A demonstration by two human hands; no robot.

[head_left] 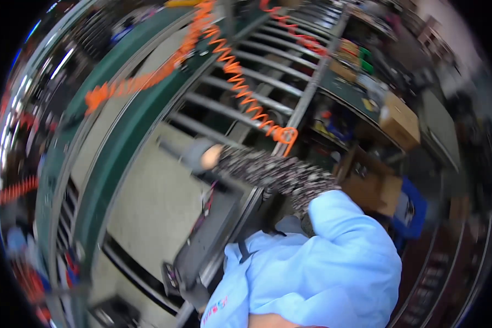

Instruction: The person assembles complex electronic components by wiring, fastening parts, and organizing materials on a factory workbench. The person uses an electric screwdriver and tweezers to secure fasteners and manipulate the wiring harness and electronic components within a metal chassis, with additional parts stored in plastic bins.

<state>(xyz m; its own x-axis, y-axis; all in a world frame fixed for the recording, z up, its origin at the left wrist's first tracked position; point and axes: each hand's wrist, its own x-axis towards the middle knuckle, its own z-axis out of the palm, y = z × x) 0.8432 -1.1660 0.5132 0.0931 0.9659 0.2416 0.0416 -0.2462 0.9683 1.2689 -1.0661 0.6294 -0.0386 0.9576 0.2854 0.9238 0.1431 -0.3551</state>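
On a factory floor beside one roller conveyor (314, 82), a person in a light blue shirt (333, 262) worked over a pale flat bed (142, 202), one cluttered green desk (344, 94) standing off to the right. Along the near edge of the bed, between the two hands, lay one long dark-grey panel (218, 224), a thin red and dark wire (206, 205) running by its far side. The panel looked stiff and rather heavy, its smooth face probably slick to gloved fingers; a hold at both ends, clear of the wire, seemed the sounder choice, since the wire appeared its most delicate neighbor. Beyond the person's right arm, at least two cardboard boxes could be counted, one on the desk (400, 126) and one open below it (385, 191), with one blue bin (418, 205) just beside the lower box. At least four coiled hoses showed: two orange ones (239, 82) near the center, a red one (311, 45) at the top and another at the left rim (17, 189). The gloved right hand (197, 156) reached across the panel's far end, too blurred to tell whether it gripped anything; the gloved left hand (194, 292) sat by the near end, touching or just beside one small dark piece (171, 277), its grasp impossible to tell.
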